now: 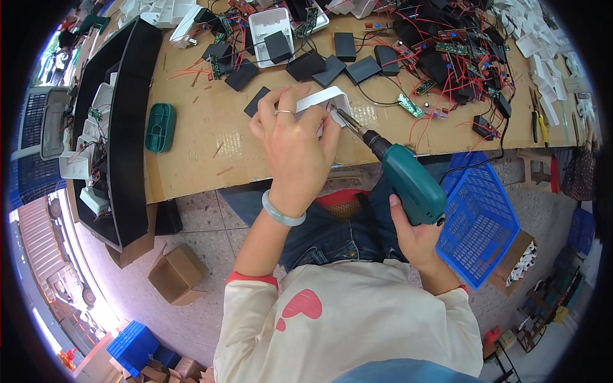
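My left hand [297, 150], with a ring and a pale bangle, has its fingers closed on a white plastic housing [341, 99] at the table's near edge. Wrapped around the body of a green power screwdriver [414, 184] is my right hand [415, 239]. The screwdriver slants up and left, its metal nose reaching into the housing beside my left fingertips. Whether its tip touches a screw is hidden. Just beyond my left hand lies a flat black block [257, 101].
Beyond the housing are more black blocks [363, 69], a white shell [260, 25] and heaped circuit boards with red wires [456, 70]. A black bin [131, 127] and green case [160, 127] are left; pliers [535, 121] and a blue basket [479, 217] right.
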A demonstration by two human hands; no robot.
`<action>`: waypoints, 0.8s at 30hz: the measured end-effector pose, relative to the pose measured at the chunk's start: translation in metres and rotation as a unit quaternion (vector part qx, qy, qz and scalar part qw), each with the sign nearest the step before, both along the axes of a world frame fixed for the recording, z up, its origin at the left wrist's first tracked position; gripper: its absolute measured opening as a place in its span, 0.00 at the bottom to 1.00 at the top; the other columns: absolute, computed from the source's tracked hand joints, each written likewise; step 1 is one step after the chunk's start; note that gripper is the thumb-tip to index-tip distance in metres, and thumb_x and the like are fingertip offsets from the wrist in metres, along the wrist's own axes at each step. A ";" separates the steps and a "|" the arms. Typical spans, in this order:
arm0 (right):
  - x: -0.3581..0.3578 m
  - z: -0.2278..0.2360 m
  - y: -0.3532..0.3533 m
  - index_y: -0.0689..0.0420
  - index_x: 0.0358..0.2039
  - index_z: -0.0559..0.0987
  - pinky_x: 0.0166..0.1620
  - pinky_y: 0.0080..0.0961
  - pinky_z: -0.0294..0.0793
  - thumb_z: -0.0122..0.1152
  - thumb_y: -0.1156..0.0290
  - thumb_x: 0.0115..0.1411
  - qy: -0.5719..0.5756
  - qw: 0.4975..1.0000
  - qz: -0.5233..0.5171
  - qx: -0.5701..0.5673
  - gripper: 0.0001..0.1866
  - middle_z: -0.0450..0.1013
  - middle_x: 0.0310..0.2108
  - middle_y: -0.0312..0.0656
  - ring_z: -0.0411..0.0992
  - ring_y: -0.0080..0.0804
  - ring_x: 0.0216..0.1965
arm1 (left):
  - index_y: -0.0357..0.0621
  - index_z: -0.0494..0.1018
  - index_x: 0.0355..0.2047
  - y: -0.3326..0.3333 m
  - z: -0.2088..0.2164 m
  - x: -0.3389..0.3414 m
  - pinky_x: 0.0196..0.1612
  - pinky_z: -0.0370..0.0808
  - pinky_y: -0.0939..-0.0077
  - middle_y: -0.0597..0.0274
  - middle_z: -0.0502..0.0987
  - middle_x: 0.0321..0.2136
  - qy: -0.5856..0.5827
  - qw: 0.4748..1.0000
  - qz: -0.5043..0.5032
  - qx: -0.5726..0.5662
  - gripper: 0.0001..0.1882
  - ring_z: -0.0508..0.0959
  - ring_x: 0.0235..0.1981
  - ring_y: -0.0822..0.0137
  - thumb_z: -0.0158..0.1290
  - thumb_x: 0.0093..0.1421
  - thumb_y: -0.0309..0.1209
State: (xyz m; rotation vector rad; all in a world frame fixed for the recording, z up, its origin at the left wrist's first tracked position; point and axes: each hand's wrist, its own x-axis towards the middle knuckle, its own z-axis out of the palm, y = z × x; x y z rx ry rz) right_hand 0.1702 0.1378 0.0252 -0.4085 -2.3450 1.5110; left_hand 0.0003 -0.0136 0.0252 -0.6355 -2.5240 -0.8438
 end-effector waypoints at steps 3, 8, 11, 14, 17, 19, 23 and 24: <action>0.001 0.002 0.002 0.66 0.45 0.77 0.40 0.22 0.76 0.67 0.79 0.59 -0.007 0.999 0.018 0.036 0.14 0.77 0.40 0.44 0.78 0.27 0.35 | 0.45 0.80 0.24 0.000 0.000 -0.001 0.52 0.64 0.56 0.61 0.78 0.46 0.004 1.000 0.007 -0.006 0.05 0.71 0.52 0.53 0.65 0.46 0.29; 0.003 0.004 0.003 0.65 0.46 0.77 0.41 0.24 0.77 0.66 0.80 0.60 -0.013 0.998 0.037 0.050 0.14 0.76 0.42 0.45 0.78 0.29 0.36 | 0.47 0.80 0.24 0.000 -0.002 0.000 0.51 0.67 0.59 0.64 0.79 0.44 0.001 1.000 0.013 -0.004 0.04 0.73 0.50 0.55 0.65 0.47 0.28; 0.004 0.006 0.004 0.65 0.46 0.76 0.41 0.23 0.77 0.65 0.81 0.60 -0.008 0.996 0.052 0.073 0.14 0.76 0.42 0.45 0.78 0.29 0.37 | 0.46 0.80 0.24 0.000 -0.001 0.000 0.51 0.67 0.59 0.63 0.79 0.44 -0.004 1.000 0.012 0.004 0.04 0.73 0.49 0.54 0.65 0.47 0.28; 0.005 0.007 0.005 0.65 0.47 0.76 0.41 0.23 0.77 0.66 0.81 0.59 -0.015 0.996 0.056 0.067 0.15 0.76 0.42 0.45 0.78 0.28 0.37 | 0.46 0.80 0.24 0.000 0.000 0.000 0.52 0.67 0.58 0.62 0.79 0.43 -0.003 1.000 0.012 0.001 0.04 0.73 0.49 0.53 0.64 0.47 0.27; 0.005 0.009 0.005 0.65 0.48 0.75 0.41 0.23 0.77 0.66 0.80 0.60 -0.017 0.995 0.060 0.074 0.16 0.76 0.42 0.45 0.78 0.28 0.36 | 0.46 0.80 0.24 0.000 -0.001 0.000 0.51 0.68 0.58 0.62 0.79 0.43 -0.004 1.000 0.012 0.005 0.04 0.73 0.48 0.53 0.64 0.47 0.27; 0.004 0.010 0.004 0.65 0.48 0.75 0.41 0.23 0.77 0.66 0.80 0.60 -0.017 0.996 0.052 0.073 0.16 0.77 0.41 0.45 0.78 0.27 0.36 | 0.46 0.80 0.24 0.000 -0.002 0.000 0.50 0.68 0.59 0.62 0.79 0.43 -0.004 1.000 0.011 0.009 0.04 0.74 0.48 0.53 0.64 0.47 0.27; 0.002 0.012 0.003 0.65 0.47 0.75 0.41 0.23 0.77 0.66 0.80 0.60 -0.026 0.997 0.041 0.062 0.16 0.78 0.40 0.45 0.78 0.27 0.35 | 0.46 0.80 0.24 0.000 -0.002 -0.001 0.50 0.69 0.59 0.62 0.79 0.42 -0.004 1.000 0.012 0.010 0.04 0.74 0.48 0.53 0.64 0.47 0.27; 0.002 0.011 0.003 0.65 0.47 0.75 0.41 0.23 0.77 0.66 0.80 0.59 -0.021 0.998 0.041 0.051 0.16 0.78 0.40 0.44 0.78 0.27 0.35 | 0.46 0.80 0.24 0.000 -0.001 -0.001 0.50 0.69 0.59 0.62 0.79 0.42 -0.002 1.000 0.012 0.010 0.04 0.74 0.48 0.53 0.64 0.47 0.27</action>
